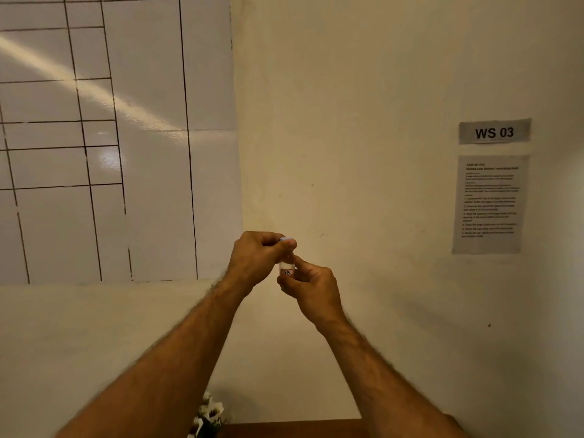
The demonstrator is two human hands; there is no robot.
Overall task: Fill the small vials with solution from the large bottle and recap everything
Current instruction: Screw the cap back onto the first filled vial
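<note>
Both grips pinch vial (287,266) — raised.

The instruction sheet (489,203) has print too small to read; fingers hide the vial (287,266) neck.

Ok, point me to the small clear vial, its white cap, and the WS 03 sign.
Small clear glass vial (287,267): head view, on its body above the label.
White cap (287,239): head view, on its top edge.
Grey WS 03 sign (494,132): head view, on its lettering.
</note>
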